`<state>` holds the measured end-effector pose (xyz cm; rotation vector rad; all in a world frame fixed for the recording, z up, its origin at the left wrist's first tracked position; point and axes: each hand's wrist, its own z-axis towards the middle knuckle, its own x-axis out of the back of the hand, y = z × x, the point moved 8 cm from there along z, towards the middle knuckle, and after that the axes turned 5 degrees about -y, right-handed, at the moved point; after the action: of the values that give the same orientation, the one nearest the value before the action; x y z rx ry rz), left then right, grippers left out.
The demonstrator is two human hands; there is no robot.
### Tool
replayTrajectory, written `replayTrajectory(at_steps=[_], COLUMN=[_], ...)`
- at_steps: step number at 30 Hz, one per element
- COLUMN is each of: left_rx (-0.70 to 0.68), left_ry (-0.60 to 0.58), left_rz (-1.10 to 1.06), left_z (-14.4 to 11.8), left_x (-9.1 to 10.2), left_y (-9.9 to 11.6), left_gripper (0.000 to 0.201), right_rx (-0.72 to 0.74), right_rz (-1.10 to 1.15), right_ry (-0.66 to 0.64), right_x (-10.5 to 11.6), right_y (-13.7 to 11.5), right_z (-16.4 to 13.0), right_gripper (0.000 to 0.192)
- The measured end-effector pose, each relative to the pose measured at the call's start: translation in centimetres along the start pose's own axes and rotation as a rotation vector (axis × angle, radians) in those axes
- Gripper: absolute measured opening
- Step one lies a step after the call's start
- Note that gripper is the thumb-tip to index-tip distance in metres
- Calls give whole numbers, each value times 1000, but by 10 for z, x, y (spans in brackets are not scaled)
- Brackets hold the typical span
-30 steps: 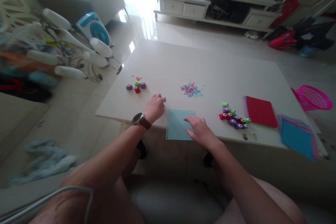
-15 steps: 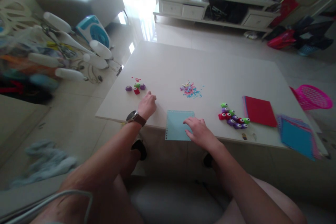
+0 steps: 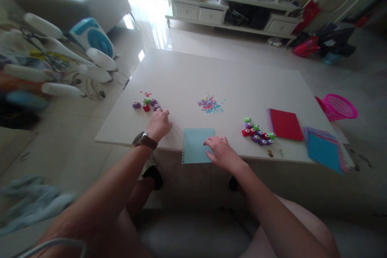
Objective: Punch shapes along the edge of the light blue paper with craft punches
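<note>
The purple punch [image 3: 156,107] sat on the left part of the white table [image 3: 242,84], at the right end of a group with four other punches [image 3: 146,108]; a few pink paper bits [image 3: 147,94] lay behind them. The left hand [image 3: 159,124] came next, back upward and fingers bent, its forearm slanting in from the lower left and a watch [image 3: 141,139] around the wrist. Its fingertips were right at the purple punch, but whether they gripped it could not be told. Farther right, a light blue sheet [image 3: 193,147] overhung the near edge, and a scatter of confetti [image 3: 210,104] lay beyond it. The right hand [image 3: 222,152] reached over the sheet's right side from the lower right, fingers loosely curved and thumb spread apart, its grasp open. Beyond it stood a larger cluster of punches [image 3: 256,133], then a red-topped paper stack [image 3: 286,124] and, at the corner, fanned coloured sheets [image 3: 325,151].
</note>
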<state>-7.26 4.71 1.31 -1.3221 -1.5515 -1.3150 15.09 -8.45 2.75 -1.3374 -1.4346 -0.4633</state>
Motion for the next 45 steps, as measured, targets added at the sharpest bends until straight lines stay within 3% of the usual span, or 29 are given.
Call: replayTrajectory(at_steps=[3,6,10,13,17,21,31,36,39,45], left_rx=[-125,-351,-631,-717,-680,-652,-683,-685,-680,-669], left_ry=[-6,-53,-201,-257,-257,-263,-253,-275,-287,-274], left_rz=[-32,-133,-201,-202,-192,-114,-109,-114,-97,-121], left_z=[-5,-20,-48,-63,-67,-64,-62,-61,-60,-58], left_x=[-3,-15,-39,-51,-53,-54,-54,-53,-55,-58], left_y=[20,56,100,114,114,112,111,113,113,109], left_gripper=[34,28,26,34,40,34,28,28,29,29], right_rx=[-32,-97,-254,-428,-628,-677,-589,-661,-705,-627], right_rz=[-41,-86,-99,-127,-160,-170,-111,-131,-106,-98], right_ry=[-11,8,54,146,208,146,-4,37,-5,0], right_x=[3,9,16,24,31,25,17,29,28,26], right_y=[1,10,38,67,102,117,102,107,110,102], right_z=[-1,-2,-6,-14,-28,-33,-24,-30,-31,-24], right_gripper=[17,16,22,31,39,39,49,51,55,50])
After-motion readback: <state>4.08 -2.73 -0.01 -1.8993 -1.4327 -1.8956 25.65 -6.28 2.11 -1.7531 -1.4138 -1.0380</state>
